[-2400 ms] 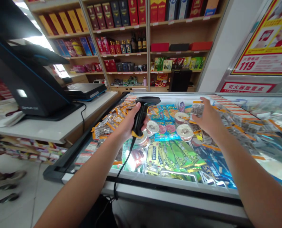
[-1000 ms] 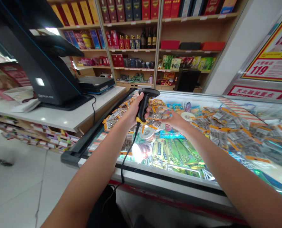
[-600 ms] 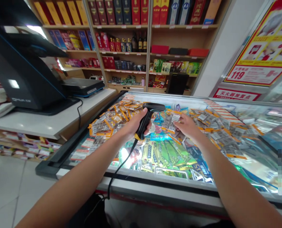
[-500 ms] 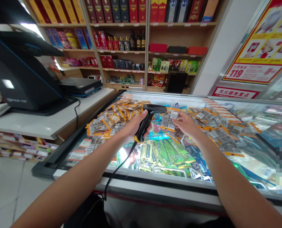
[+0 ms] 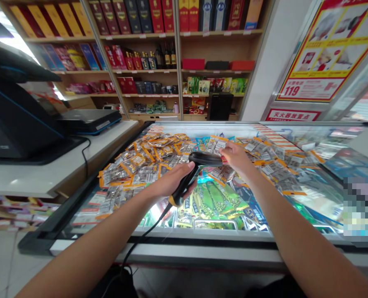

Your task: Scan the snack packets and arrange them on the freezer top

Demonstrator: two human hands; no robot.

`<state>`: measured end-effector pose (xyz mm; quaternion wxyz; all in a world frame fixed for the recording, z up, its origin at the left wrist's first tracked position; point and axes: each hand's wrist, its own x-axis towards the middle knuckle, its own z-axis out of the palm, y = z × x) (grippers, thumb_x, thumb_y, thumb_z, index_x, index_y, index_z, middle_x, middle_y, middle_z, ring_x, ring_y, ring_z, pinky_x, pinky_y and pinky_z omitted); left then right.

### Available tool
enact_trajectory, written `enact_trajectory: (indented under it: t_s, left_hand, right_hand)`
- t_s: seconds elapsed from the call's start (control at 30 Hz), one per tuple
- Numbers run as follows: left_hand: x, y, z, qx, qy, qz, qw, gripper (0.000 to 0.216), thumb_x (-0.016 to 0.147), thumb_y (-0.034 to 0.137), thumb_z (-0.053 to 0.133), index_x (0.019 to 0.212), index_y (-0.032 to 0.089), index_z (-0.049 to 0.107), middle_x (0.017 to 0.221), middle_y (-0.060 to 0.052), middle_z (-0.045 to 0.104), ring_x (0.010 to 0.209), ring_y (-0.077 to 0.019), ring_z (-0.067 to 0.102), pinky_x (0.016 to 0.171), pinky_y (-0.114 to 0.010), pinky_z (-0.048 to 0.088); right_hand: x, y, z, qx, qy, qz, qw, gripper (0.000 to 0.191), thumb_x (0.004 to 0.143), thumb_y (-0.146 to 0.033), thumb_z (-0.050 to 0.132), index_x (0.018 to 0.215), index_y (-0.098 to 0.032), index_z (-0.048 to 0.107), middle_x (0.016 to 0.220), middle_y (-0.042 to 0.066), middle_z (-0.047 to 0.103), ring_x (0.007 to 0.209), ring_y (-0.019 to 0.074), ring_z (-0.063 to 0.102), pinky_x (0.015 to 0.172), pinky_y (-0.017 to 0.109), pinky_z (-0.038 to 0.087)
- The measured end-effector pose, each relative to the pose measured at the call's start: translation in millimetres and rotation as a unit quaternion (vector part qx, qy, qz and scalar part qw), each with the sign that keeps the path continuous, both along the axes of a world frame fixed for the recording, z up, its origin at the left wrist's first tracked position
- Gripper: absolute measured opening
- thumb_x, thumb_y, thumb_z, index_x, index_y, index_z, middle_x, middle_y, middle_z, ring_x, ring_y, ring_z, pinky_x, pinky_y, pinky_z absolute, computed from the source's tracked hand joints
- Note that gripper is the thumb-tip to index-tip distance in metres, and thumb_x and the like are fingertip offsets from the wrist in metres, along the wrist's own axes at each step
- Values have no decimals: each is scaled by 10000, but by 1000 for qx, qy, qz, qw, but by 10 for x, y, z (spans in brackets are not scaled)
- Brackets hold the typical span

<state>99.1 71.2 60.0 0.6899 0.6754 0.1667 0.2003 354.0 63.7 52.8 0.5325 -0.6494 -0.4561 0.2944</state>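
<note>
My left hand (image 5: 174, 179) is wrapped around the handle of a black barcode scanner (image 5: 205, 159), whose cord runs down over the near edge. In the fingers of my right hand (image 5: 235, 155) is a small clear snack packet with orange edges (image 5: 215, 143), lifted just beyond the scanner's head. Similar packets lie on the glass freezer lid: one pile (image 5: 146, 155) to the left, another (image 5: 272, 165) to the right. Green ice-pop packs (image 5: 213, 200) show through the glass beneath my hands.
On the left, a white counter (image 5: 109, 149) carries a black scale (image 5: 87, 120) with a screen. Behind the freezer stand wooden shelves (image 5: 140, 71) of boxes and bottles. A red and yellow poster (image 5: 323, 54) hangs at right.
The view has swung a little to the right. The scanner has come down and nearer to me, away from the packet, which my right hand has raised slightly.
</note>
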Motion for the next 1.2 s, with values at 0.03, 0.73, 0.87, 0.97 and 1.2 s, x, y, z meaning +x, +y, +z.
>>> enact_trajectory:
  t_s: [0.03, 0.73, 0.87, 0.97, 1.2]
  left_hand:
    - [1, -6, 3, -1, -1, 0, 1000, 572, 938, 698, 474, 884, 142, 597, 579, -4, 566, 373, -100, 504, 354, -207, 368]
    - [-28, 66, 168, -52, -66, 152, 985, 595, 856, 752, 552, 893, 160, 578, 568, 18, 554, 379, -94, 494, 357, -202, 338]
    - [-167, 258, 290, -77, -95, 250, 960, 554, 903, 712, 521, 969, 165, 574, 567, 28, 544, 389, -90, 493, 351, -192, 324]
    - [-311, 440, 325, -90, -98, 272, 953, 522, 934, 682, 491, 980, 170, 580, 568, 24, 550, 382, -92, 500, 350, -195, 328]
    - [-466, 640, 292, -116, -102, 300, 941, 526, 953, 677, 463, 996, 171, 600, 557, 23, 538, 375, -98, 502, 360, -203, 345]
  right_hand:
    - [22, 9, -16, 6, -11, 5, 1000, 197, 816, -369, 667, 852, -236, 526, 747, 1, 606, 639, 160, 610, 553, 266, 529]
    - [305, -197, -21, -37, -430, -186, 883, 770, 823, -247, 700, 1499, -49, 391, 1246, 294, 586, 1259, 476, 501, 1007, 617, 400]
    - [84, -212, -20, 35, -476, -178, 860, 596, 879, -295, 662, 1427, -113, 516, 1352, 280, 509, 1340, 482, 407, 1054, 665, 338]
    - [-222, -48, -61, 102, -426, -44, 898, 326, 938, -275, 569, 1242, -176, 631, 1203, 177, 634, 1211, 352, 563, 1070, 541, 404]
    - [-860, 548, -227, -43, -364, 113, 924, 465, 828, -631, 705, 1032, -214, 678, 1114, 174, 672, 1108, 363, 636, 895, 476, 516]
